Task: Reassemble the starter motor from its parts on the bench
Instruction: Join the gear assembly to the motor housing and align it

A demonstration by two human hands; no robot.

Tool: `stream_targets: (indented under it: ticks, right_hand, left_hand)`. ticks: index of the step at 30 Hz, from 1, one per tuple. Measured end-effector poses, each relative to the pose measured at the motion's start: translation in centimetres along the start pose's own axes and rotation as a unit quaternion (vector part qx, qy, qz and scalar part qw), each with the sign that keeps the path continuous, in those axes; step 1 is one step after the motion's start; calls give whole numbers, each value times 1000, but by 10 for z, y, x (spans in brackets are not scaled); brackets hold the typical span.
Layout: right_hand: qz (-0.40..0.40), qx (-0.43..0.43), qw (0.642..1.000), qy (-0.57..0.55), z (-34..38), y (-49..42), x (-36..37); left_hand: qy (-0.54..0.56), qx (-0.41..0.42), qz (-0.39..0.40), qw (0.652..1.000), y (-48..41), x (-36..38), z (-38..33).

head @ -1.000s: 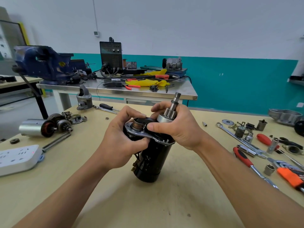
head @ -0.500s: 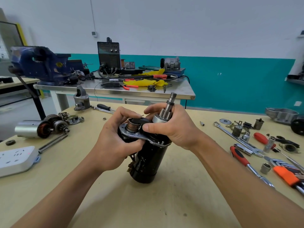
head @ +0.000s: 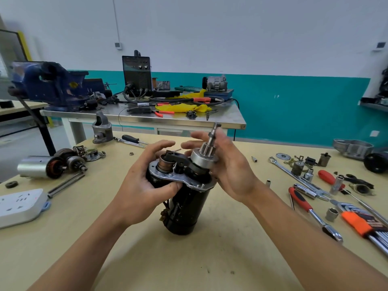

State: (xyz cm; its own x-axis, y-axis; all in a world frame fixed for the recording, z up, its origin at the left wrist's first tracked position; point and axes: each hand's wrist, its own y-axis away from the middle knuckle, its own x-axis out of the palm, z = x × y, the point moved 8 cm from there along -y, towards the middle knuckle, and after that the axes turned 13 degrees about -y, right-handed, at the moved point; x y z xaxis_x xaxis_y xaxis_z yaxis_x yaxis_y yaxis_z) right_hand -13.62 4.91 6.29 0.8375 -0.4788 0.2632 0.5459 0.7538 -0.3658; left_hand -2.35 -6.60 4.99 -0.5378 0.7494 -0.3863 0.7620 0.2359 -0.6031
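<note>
1. Left hand (head: 138,185): I see it gripping the black starter motor (head: 189,206) at its upper left side. The thumb is curled across the front just below the grey end plate (head: 178,179), and the fingers reach round the back.
2. Right hand (head: 233,171): palm turned to the left, fingers nearly straight and spread. It holds nothing, and lies just behind the drive pinion (head: 204,159) and its shaft (head: 213,133).
3. The starter motor stands tilted at the middle of the bench (head: 147,259), pinion end up. I cannot confirm that the lower end touches the surface.
4. A black shift fork (head: 176,156) bridges from the copper-coloured plunger (head: 165,164) to the drive pinion.
5. On the bench: an armature (head: 52,166) and a white power strip (head: 19,204) to the left, a red-handled ratchet (head: 310,208) to the right, and a nose housing (head: 101,129) at the far edge.
</note>
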Motion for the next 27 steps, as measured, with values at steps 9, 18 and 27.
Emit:
stream_targets:
  ticks: [9,18,27]
  right_hand:
    - [-27,-27,994,99,-15,35,1]
    - [-93,-60,982,153,17,60,-31]
    - [-143,-99,985,0,37,76,-60]
  left_hand:
    - [31,-60,23,997,4,6,3]
    - [56,-44,69,995,-3,45,-4]
    - [39,-23,121,992,-17,89,-17]
